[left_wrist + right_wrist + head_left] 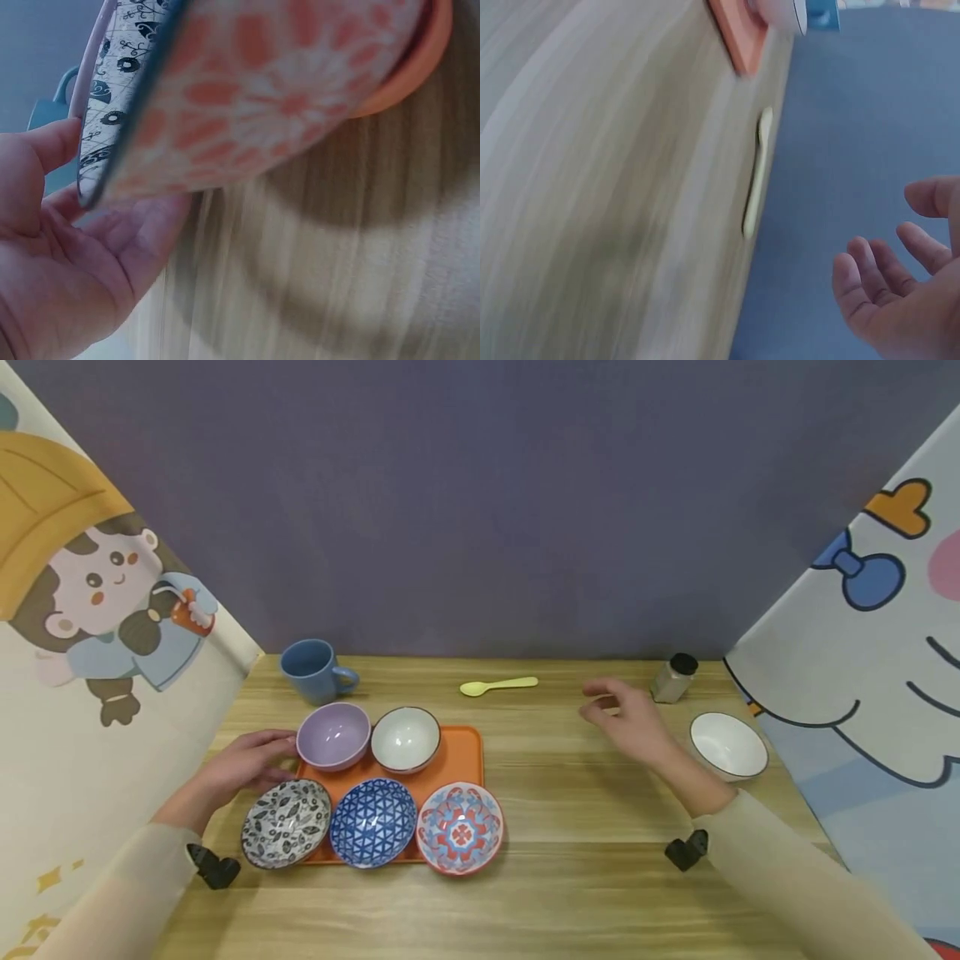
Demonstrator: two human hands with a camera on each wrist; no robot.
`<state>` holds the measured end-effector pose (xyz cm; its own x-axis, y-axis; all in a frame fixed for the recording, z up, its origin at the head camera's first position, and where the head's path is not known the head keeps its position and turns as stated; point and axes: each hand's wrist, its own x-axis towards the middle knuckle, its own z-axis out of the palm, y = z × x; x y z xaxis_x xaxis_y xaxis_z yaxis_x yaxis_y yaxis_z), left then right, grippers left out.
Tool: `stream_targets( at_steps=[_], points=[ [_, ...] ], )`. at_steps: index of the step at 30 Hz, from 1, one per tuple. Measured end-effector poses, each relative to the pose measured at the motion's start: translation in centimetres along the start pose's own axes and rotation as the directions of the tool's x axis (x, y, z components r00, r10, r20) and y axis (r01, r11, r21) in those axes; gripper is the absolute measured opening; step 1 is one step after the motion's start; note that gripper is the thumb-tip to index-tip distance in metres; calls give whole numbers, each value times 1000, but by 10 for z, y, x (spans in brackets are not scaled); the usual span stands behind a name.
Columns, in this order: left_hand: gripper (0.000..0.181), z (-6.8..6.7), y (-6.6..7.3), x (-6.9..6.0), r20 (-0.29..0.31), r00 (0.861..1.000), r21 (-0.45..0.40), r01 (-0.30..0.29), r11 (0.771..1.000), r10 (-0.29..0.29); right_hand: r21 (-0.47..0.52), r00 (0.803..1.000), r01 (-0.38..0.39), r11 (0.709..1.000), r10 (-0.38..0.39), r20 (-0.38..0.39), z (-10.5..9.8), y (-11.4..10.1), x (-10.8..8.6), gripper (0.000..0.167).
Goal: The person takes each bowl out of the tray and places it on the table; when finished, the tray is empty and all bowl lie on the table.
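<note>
My left hand is at the left side of a purple bowl, its fingertips at the rim; whether they bear on it I cannot tell. Just in front of that hand is a black-and-white floral bowl, whose orange-patterned outside hides part of the fingers in the left wrist view. My right hand hovers over the table's right half with loosely bent fingers and holds nothing. A yellow spoon lies to its left, and a glass jar with a black lid stands to its right.
An orange tray carries the purple bowl and a white bowl. Along its front sit a blue patterned bowl and a red-and-blue bowl. A blue mug stands behind; another white bowl is far right.
</note>
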<state>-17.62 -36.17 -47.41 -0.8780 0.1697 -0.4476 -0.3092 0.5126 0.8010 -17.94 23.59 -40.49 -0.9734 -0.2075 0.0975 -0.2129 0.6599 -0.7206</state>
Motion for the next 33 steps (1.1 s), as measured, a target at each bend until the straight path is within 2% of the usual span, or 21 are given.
stream_targets(
  at_steps=[3,6,11,16,22,27,33],
  points=[
    [71,-1,1,3,13,999,20,32,999,-32,31,998,16,999,-18,59,23,-11,7,43],
    [72,-2,1,4,40,997,3,62,998,-62,74,993,11,997,-20,119,42,-18,12,42],
    [76,-4,0,6,75,994,-15,84,996,-82,159,980,-15,987,-17,198,70,-26,21,41],
    [79,-4,2,6,105,993,9,59,998,-60,224,967,-16,974,-42,250,94,-29,28,41],
    [83,-2,4,7,110,993,28,34,999,-37,275,957,-8,961,-73,281,113,-35,36,41],
    [87,0,7,9,128,992,56,-3,998,-4,292,949,-29,956,-65,307,127,-41,41,43],
    [78,0,8,11,123,992,64,-26,998,18,308,947,-72,949,-32,320,143,-47,47,46]
  ],
)
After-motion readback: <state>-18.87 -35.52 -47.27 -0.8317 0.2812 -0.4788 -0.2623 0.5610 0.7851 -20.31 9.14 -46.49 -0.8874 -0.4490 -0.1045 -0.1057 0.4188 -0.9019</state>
